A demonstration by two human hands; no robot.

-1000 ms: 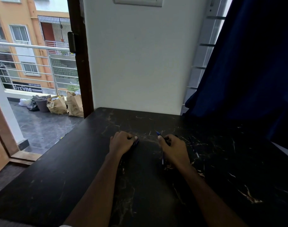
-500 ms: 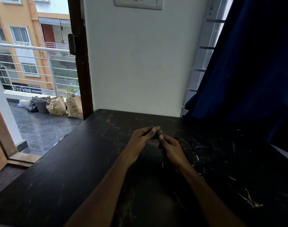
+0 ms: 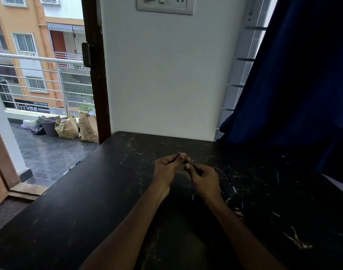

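Note:
Both my hands meet above the middle of the black marble-pattern table (image 3: 108, 201). My right hand (image 3: 204, 181) grips a thin dark pen (image 3: 192, 191) whose lower end sticks out under the palm. My left hand (image 3: 166, 170) pinches the pen's upper end between thumb and fingers, and a small blue tip (image 3: 178, 152) shows just past the fingertips. The fingers hide the pen's middle part.
A thin dark pen-like stick (image 3: 231, 184) lies on the table right of my right hand. A white wall with a switch plate (image 3: 164, 5) stands behind the table. A dark blue curtain (image 3: 295, 84) hangs at right, and an open balcony door (image 3: 94, 71) at left.
My left hand left the table, where it lay on a small dark thing, and came right to the pen's tip. Both hands rose and met; the right hand lifted the pen.

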